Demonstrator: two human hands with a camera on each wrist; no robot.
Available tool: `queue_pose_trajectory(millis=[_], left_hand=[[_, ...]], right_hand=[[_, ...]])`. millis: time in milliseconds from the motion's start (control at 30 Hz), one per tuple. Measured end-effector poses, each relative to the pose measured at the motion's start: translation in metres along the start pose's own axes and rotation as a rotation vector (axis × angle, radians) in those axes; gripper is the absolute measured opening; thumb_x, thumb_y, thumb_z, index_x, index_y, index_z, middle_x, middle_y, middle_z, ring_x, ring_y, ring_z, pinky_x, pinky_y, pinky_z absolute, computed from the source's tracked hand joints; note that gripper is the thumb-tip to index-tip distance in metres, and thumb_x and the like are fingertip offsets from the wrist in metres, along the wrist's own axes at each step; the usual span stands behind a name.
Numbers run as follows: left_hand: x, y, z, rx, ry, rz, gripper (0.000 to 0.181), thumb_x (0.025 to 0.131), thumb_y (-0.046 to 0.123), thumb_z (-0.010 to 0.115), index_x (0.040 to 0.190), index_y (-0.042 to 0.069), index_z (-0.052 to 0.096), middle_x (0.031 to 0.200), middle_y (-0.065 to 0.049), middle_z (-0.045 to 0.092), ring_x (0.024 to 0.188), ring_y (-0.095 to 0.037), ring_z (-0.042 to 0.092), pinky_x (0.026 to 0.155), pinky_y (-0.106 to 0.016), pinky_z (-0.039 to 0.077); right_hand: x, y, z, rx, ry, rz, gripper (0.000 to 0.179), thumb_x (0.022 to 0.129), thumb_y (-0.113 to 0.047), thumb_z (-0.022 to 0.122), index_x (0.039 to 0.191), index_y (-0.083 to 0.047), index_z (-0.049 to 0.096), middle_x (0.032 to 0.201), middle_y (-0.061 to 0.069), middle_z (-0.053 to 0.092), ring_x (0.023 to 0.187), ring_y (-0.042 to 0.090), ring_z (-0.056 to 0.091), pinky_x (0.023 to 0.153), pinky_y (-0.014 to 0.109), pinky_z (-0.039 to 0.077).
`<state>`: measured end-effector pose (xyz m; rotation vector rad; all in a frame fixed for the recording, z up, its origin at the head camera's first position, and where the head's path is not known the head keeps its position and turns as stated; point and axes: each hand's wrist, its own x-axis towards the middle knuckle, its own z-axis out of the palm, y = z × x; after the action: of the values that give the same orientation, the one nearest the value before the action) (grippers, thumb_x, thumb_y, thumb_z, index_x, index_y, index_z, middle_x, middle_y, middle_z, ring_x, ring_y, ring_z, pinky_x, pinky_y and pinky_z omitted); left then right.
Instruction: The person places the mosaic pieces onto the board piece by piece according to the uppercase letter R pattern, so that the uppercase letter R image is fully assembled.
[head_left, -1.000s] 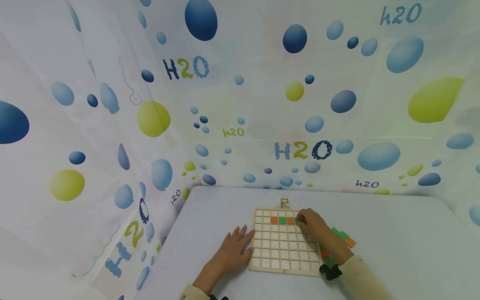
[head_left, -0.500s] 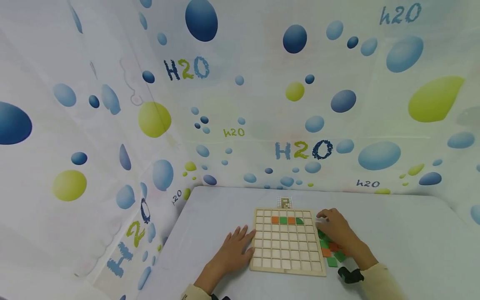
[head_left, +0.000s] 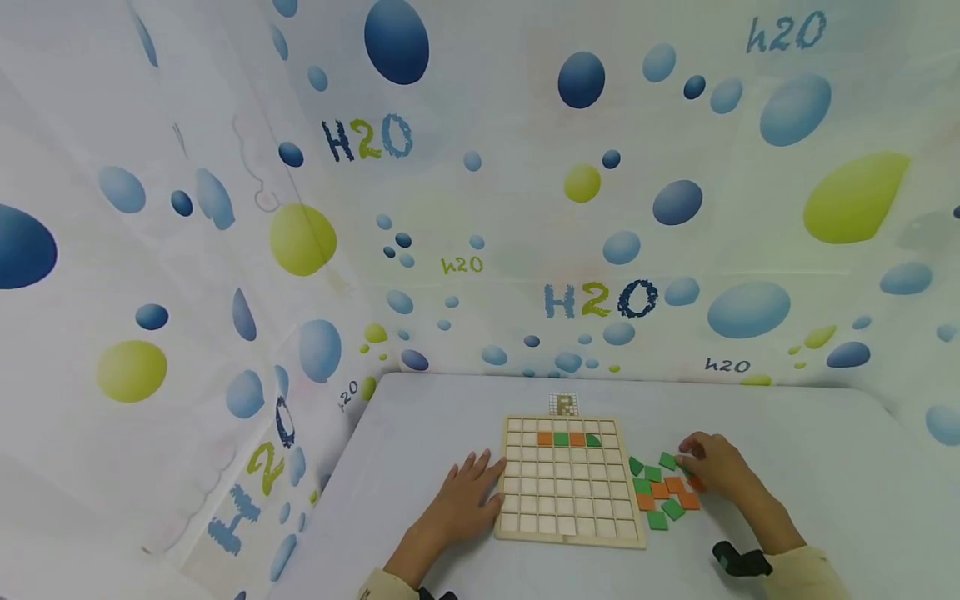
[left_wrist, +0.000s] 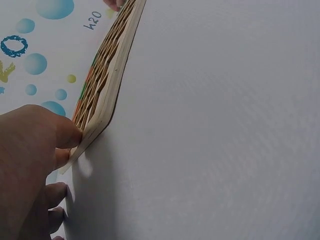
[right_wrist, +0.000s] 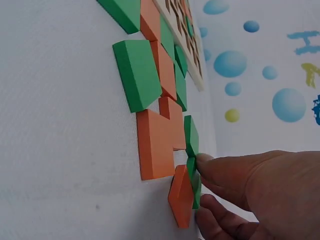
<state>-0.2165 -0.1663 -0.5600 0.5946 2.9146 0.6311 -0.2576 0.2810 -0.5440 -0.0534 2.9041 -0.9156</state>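
Early stage: four set, the rest loose

Sheet (head_left: 487,208): white, printed with blue and lime drops and "H2O" lettering; stands behind the table and along its left side

Table (head_left: 431,433): pale, bearing all items below

Board (head_left: 567,487): wooden grid, flat at mid-table; second row from the far edge filled from third to sixth cell, other cells bare

Left hand (head_left: 467,493): fingers straight and spread, touching the board's left edge; grips nothing

Right hand (head_left: 715,463): fingers curled, thumb and fingertips pinching a green tile at the far right of the loose lot; whether it is lifted, cannot tell

Card (head_left: 563,404): just beyond the board; brown figure on a white grid, too small to read exactly

Loose tiles (head_left: 672,509): about a dozen, green and orange, right of the board

Set tiles (head_left: 561,439): orange, green, orange, then a round-cornered green; one row begun, the greater part apparently left to do

Green tile (right_wrist: 196,192): between right thumb and fingers, beside a tilted orange one
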Motion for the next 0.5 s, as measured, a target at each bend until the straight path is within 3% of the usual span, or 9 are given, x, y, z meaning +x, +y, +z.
queue_pose_trajectory(millis=[200, 400, 500], left_hand=[[-0.001, -0.001, 0.002, -0.008, 0.001, -0.001, 0.059, 0.108, 0.039, 0.051, 0.163, 0.02, 0.044, 0.171, -0.015, 0.033, 0.159, -0.043, 0.027, 0.126, -0.068, 0.021], [0.0, -0.002, 0.002, -0.007, 0.004, -0.001, 0.059, 0.108, 0.04, 0.051, 0.163, 0.02, 0.043, 0.171, -0.015, 0.033, 0.159, -0.042, 0.026, 0.126, -0.067, 0.021], [-0.001, -0.001, 0.001, -0.004, 0.005, 0.001, 0.059, 0.107, 0.04, 0.052, 0.163, 0.02, 0.043, 0.171, -0.015, 0.033, 0.159, -0.042, 0.027, 0.126, -0.068, 0.022]], right_hand=[[0.007, -0.002, 0.012, 0.046, -0.019, -0.073, 0.034, 0.099, -0.019, 0.072, 0.123, 0.004, 0.065, 0.116, 0.022, 0.061, 0.104, 0.034, 0.058, 0.093, 0.057, 0.054], [0.011, -0.005, 0.026, 0.056, 0.053, -0.223, 0.026, 0.1, -0.005, 0.068, 0.123, 0.005, 0.068, 0.117, 0.02, 0.065, 0.109, 0.035, 0.062, 0.098, 0.059, 0.053], [0.012, -0.008, 0.027, 0.065, 0.057, -0.211, 0.031, 0.1, -0.009, 0.069, 0.128, 0.005, 0.066, 0.121, 0.022, 0.064, 0.111, 0.036, 0.062, 0.1, 0.061, 0.052]])
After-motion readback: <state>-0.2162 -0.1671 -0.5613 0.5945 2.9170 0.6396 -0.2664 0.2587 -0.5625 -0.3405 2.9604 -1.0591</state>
